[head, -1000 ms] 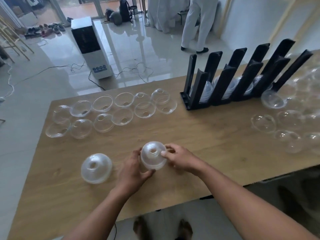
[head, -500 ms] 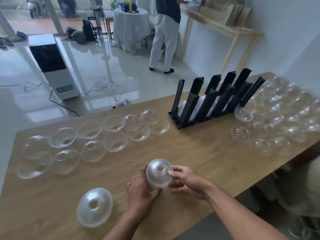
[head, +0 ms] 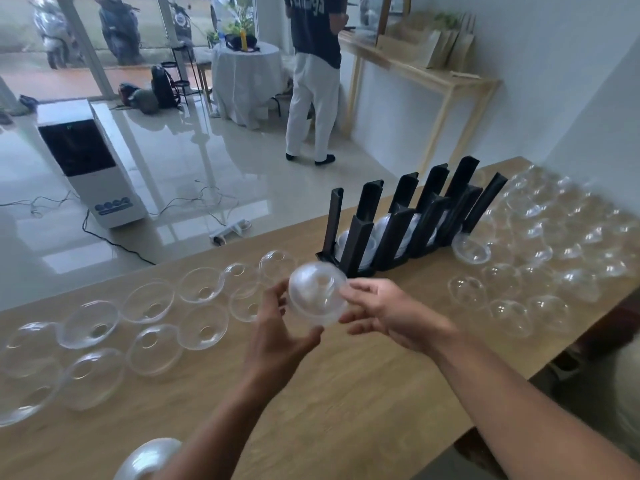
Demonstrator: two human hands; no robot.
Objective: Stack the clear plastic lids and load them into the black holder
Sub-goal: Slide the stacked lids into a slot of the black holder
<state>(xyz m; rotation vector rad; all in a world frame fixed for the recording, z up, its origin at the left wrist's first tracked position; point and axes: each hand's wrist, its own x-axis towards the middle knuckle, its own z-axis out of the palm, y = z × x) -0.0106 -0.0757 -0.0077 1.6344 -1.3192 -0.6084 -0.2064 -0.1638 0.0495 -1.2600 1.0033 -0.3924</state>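
Note:
A stack of clear dome lids (head: 317, 294) is held above the wooden table (head: 346, 393), between both hands. My left hand (head: 277, 336) grips it from below and the left. My right hand (head: 388, 315) touches its right side with the fingertips. The black holder (head: 391, 223) stands just beyond, with upright slats and white-looking lid stacks inside its slots. Several single clear lids (head: 149, 303) lie upturned in two rows on the left. Many more lids (head: 550, 251) cover the table on the right. Another lid stack (head: 149, 459) sits at the bottom edge, partly cut off.
A loose lid (head: 472, 249) leans against the holder's right end. Beyond the table's far edge are a glossy floor, a white and black appliance (head: 86, 164) with cables, and a standing person (head: 313, 77). A wooden shelf (head: 426, 74) lines the right wall.
Both hands have lifted the lid stack off the table and carried it up and toward the holder. The view has tilted upward, so the second stack has slid to the bottom edge.

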